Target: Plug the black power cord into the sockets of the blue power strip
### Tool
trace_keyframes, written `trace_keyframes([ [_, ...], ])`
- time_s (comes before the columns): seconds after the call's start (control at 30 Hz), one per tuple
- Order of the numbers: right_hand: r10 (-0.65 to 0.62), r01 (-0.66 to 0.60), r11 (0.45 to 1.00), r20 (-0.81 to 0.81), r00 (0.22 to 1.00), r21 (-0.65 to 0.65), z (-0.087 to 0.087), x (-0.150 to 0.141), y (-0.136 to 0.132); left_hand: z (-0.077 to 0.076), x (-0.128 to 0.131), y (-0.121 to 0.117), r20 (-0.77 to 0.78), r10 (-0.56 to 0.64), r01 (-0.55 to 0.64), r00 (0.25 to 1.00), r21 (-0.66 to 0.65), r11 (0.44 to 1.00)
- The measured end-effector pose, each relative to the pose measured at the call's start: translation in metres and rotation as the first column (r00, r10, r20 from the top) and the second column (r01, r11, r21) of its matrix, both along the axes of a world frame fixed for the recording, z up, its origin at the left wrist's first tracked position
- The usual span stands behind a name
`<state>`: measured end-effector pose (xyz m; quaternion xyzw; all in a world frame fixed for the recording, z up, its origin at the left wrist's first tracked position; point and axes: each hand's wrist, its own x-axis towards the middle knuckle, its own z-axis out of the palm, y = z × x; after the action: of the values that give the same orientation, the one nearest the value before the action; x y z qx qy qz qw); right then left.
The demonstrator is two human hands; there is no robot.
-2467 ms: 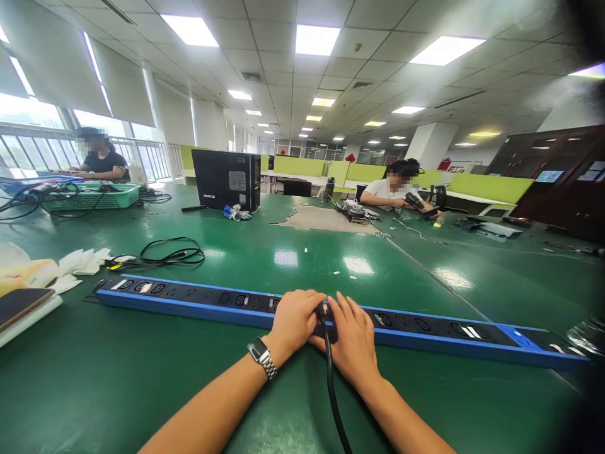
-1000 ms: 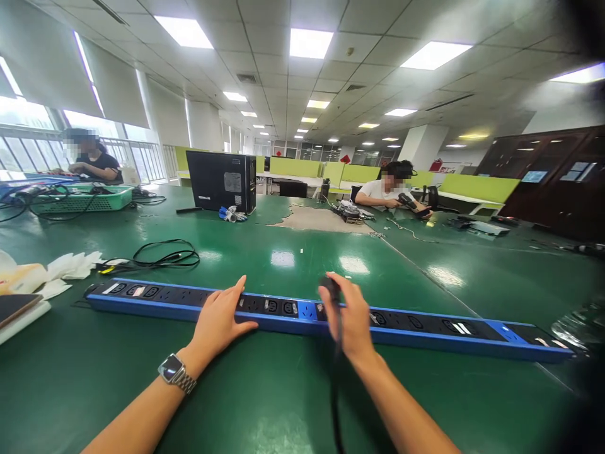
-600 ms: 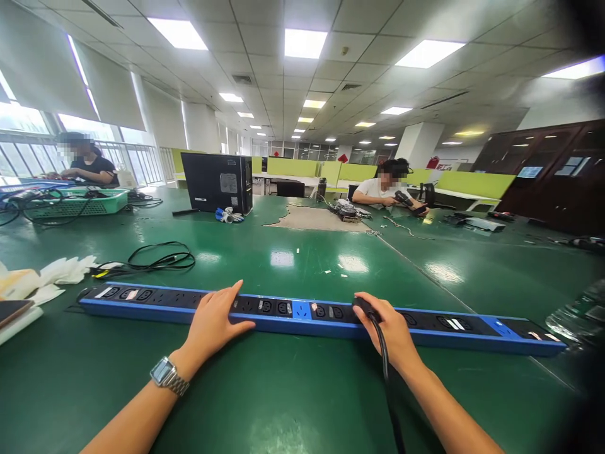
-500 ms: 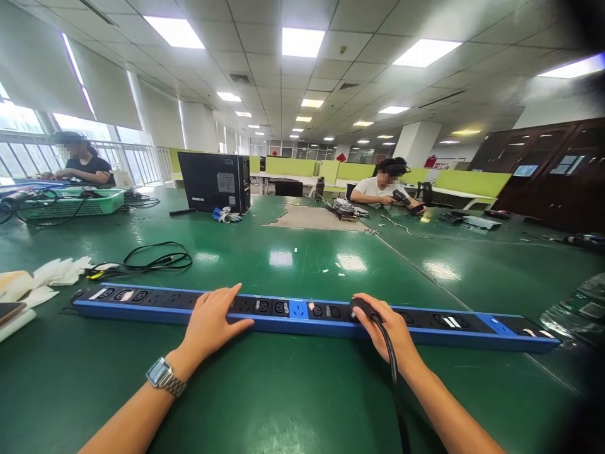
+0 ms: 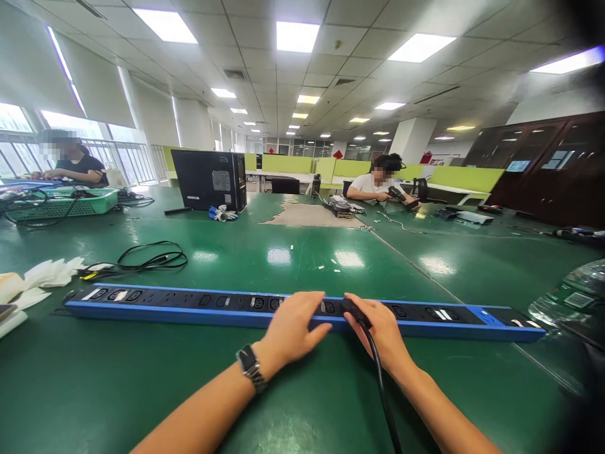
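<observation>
A long blue power strip point(image 5: 198, 314) with a black socket face lies across the green table in front of me. My right hand point(image 5: 375, 328) grips a black plug point(image 5: 350, 308) at one of the sockets right of the middle; its thick black cord point(image 5: 380, 384) hangs down toward me. Whether the plug is fully seated cannot be made out. Just left of it, my left hand point(image 5: 297, 325) lies over the strip with thumb and fingers apart, holding nothing. A watch with a metal band is on the left wrist.
A coiled black cable point(image 5: 155, 257) and white tissues point(image 5: 51, 274) lie at the left. Farther back are a green basket point(image 5: 70, 205), a black computer case point(image 5: 208, 181) and gloves point(image 5: 222, 213). A plastic bottle point(image 5: 574, 293) lies at the right. Two people sit across the table.
My left hand has slid right along the strip, close to my right hand. The right hand still holds the plug at about the same socket. The view has shifted slightly.
</observation>
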<state>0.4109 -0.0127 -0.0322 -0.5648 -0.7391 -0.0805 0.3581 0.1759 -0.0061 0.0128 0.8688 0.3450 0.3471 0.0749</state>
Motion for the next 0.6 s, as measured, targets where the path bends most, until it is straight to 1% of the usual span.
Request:
trace_keyframes([
  [0.07,-0.042,0.040,0.999,0.061,0.997,0.028,-0.008,0.004,-0.004,-0.001,0.035,0.005,-0.016,-0.008,0.008,1.000,-0.036,0.999],
  [0.13,-0.100,0.095,0.994,0.087,0.991,0.052,-0.016,0.006,-0.007,-0.003,0.061,0.011,-0.073,-0.008,0.003,0.997,-0.058,0.998],
  [0.23,-0.164,0.160,0.986,0.099,0.981,0.048,-0.023,0.005,-0.007,-0.005,0.081,0.016,-0.149,0.014,-0.021,0.989,-0.047,0.999],
  [0.3,-0.202,0.199,0.979,0.115,0.973,0.033,-0.025,0.002,-0.006,-0.001,0.085,0.017,-0.140,0.033,-0.031,0.990,0.019,0.999],
  [0.4,-0.230,0.230,0.973,0.150,0.962,0.018,-0.022,-0.002,-0.006,0.015,0.074,0.018,0.008,0.041,-0.042,0.999,0.160,0.986],
  [0.47,-0.232,0.235,0.972,0.173,0.957,0.001,-0.019,-0.003,-0.007,0.027,0.055,0.020,0.128,0.049,-0.075,0.991,0.207,0.975],
  [0.53,-0.235,0.242,0.970,0.182,0.955,-0.020,-0.017,-0.005,-0.009,0.032,0.027,0.025,0.209,0.081,-0.121,0.975,0.185,0.975],
  [0.6,-0.245,0.255,0.966,0.176,0.953,-0.036,-0.016,-0.006,-0.010,0.027,-0.004,0.029,0.243,0.166,-0.194,0.956,0.093,0.977],
])
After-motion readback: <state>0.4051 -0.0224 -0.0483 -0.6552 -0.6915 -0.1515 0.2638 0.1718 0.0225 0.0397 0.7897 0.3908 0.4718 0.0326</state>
